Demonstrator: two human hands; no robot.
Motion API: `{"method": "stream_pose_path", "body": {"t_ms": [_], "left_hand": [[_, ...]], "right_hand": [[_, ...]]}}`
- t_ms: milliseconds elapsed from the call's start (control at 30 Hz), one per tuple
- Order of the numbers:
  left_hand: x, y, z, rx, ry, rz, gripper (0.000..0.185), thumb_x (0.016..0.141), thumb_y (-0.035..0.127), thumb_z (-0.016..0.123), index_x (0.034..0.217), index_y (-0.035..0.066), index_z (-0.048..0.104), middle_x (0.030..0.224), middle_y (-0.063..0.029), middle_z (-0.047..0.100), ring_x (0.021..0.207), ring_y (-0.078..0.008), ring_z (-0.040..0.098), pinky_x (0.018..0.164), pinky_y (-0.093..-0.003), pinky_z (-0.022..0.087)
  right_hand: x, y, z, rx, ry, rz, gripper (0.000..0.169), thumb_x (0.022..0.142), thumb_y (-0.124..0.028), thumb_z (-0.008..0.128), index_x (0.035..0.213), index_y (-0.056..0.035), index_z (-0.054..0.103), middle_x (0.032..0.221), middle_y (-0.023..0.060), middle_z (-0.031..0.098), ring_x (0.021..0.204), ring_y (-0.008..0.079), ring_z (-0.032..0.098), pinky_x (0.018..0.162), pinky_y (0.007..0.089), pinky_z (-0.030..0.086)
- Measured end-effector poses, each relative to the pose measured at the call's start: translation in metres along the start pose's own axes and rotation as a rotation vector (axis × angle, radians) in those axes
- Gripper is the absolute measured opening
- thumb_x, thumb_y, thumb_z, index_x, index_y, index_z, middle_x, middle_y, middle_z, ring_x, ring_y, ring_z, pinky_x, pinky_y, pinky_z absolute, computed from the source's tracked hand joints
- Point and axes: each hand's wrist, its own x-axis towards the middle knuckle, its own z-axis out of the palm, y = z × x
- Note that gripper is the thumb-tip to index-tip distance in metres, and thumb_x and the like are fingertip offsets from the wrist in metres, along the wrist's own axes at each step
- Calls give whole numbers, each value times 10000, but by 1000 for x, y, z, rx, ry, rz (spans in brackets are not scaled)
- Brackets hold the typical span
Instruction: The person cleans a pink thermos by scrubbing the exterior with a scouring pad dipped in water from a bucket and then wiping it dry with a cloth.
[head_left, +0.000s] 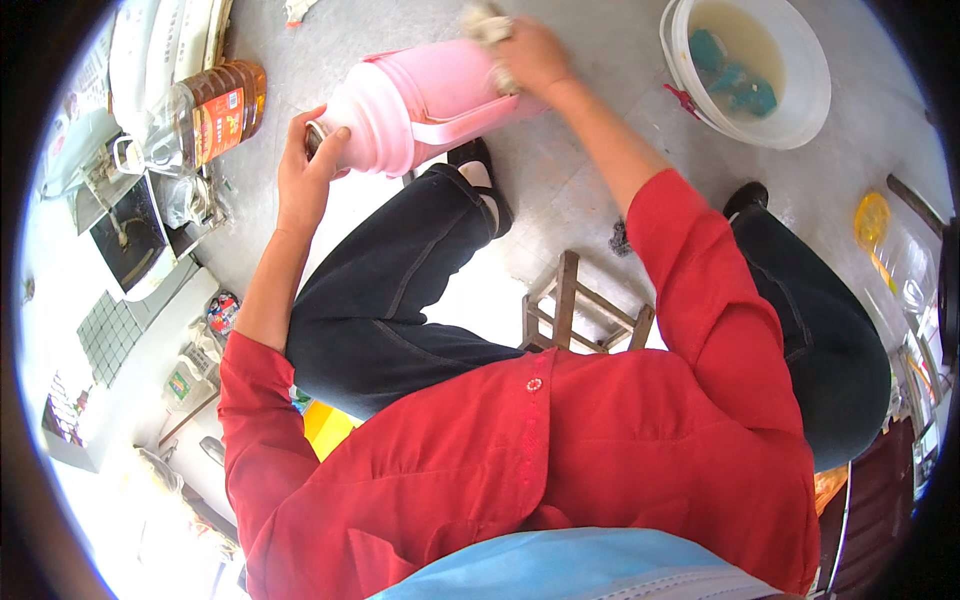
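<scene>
A pink thermos flask (382, 112) lies tilted on its side in front of me, its neck toward the left. My left hand (311, 154) grips it at the mouth, the thumb over the shoulder of the neck. At the other end of the flask, my right hand (532, 60) presses a pale, crumpled cloth (487, 28) against the pink body; this hand is slightly blurred. The flask's pink handle (457, 129) runs along the side nearest me. The flask's base is partly hidden by my right hand and wrist.
A white plastic bucket (806, 105) with cloudy water and blue-green cloths stands at the upper right. A large bottle of amber liquid (225, 112) stands at the left. Below me is a wooden stool frame (566, 300); a dark scrubbing pad (620, 238) lies on the floor.
</scene>
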Motion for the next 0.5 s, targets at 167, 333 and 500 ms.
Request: {"method": "stream_pose_path", "body": {"t_ms": [167, 333, 500], "left_hand": [[11, 4, 4, 48, -19, 24, 540, 880, 313, 694, 1310, 38, 518, 944, -68, 573, 819, -121, 596, 674, -276, 552], [14, 12, 5, 94, -3, 30, 525, 869, 331, 706, 1276, 38, 550, 923, -63, 591, 806, -113, 604, 659, -268, 548], [5, 30, 18, 213, 23, 52, 532, 859, 352, 718, 1247, 21, 566, 899, -83, 622, 763, -116, 621, 643, -270, 542]], "right_hand": [[6, 58, -7, 113, 27, -73, 317, 842, -224, 639, 1092, -31, 672, 1067, 152, 669, 977, 321, 651, 861, 408, 507], [-27, -36, -37, 467, -363, -527, 298, 763, -178, 723, 1022, -47, 660, 999, 113, 648, 932, 284, 626, 852, 366, 486], [-20, 19, -45, 246, -252, -387, 277, 699, -135, 761, 948, -66, 658, 947, 117, 667, 904, 288, 636, 819, 380, 495]]}}
